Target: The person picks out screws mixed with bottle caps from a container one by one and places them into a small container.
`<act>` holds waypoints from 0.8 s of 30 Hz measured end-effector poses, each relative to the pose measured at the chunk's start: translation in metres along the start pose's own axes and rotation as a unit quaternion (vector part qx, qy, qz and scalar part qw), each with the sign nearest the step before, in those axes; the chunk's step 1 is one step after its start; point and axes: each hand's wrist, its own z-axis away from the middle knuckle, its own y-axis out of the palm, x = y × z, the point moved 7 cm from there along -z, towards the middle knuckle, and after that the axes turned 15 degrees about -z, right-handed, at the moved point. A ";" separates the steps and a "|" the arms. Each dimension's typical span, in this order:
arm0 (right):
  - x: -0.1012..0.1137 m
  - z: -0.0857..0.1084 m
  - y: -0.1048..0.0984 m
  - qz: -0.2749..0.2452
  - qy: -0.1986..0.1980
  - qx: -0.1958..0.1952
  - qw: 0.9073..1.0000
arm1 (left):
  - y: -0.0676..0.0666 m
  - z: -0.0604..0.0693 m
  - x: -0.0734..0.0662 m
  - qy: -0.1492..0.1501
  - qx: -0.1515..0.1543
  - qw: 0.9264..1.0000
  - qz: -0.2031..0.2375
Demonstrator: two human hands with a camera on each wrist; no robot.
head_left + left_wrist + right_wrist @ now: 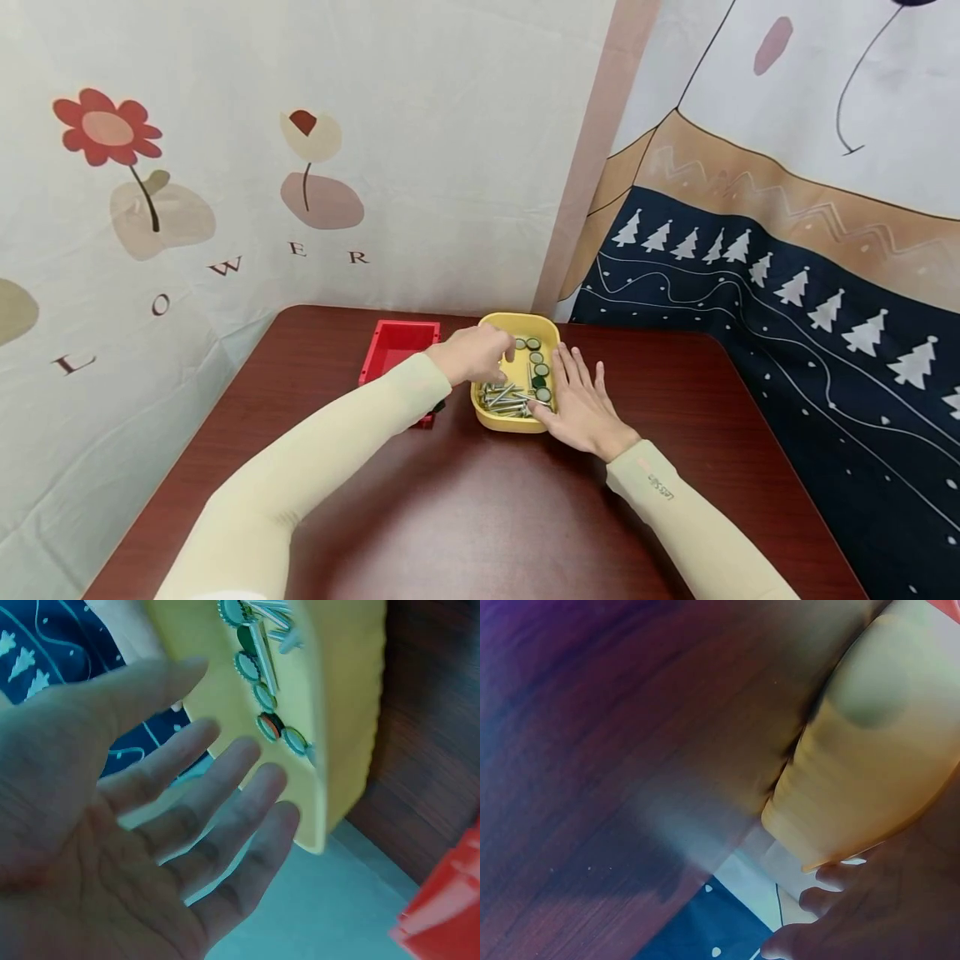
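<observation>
A yellow tray (513, 423) holds a pile of silver screws (504, 402) and several bottle caps (542, 370) along its right side. The left hand (474, 354) hovers over the tray's left part, its fingers spread and loosely bent with nothing between them; in the left wrist view its palm (82, 855) shows, bare. The right hand (587, 410) rests against the tray's right side with straight fingers, the thumb over the near right rim. In the right wrist view, fingers (825, 900) lie by the tray's wall (870, 772).
A red bin (397, 346) stands just left of the yellow tray, partly hidden by the left forearm, with a small dark item (438, 407) near its front. Both stand toward the back of the brown table (465, 517), before a printed cloth (450, 167).
</observation>
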 end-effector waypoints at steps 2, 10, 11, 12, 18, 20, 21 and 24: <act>0.000 0.000 0.000 -0.001 0.000 0.001 1.000 | 0.001 -0.004 -0.009 0.016 0.019 1.000 -0.017; 0.000 0.000 0.001 -0.003 0.001 0.000 1.000 | 0.017 -0.025 -0.031 0.031 0.110 0.991 -0.063; 0.000 0.000 0.001 -0.002 0.001 0.001 1.000 | 0.019 -0.027 -0.033 0.031 0.118 0.990 -0.076; 0.000 0.000 0.001 -0.001 0.001 0.000 1.000 | 0.021 -0.029 -0.035 0.029 0.128 0.987 -0.090; 0.000 -0.001 0.001 -0.001 -0.001 -0.001 1.000 | 0.023 -0.031 -0.051 0.035 0.185 0.962 -0.197; 0.000 0.000 0.001 -0.004 0.001 0.003 1.000 | 0.021 -0.031 -0.056 0.040 0.208 0.952 -0.221; 0.001 0.000 0.000 -0.006 0.002 0.004 1.000 | 0.021 -0.032 -0.058 0.044 0.215 0.948 -0.230; 0.000 0.000 0.001 -0.009 0.002 0.004 1.000 | 0.028 -0.042 -0.060 0.052 0.225 0.942 -0.245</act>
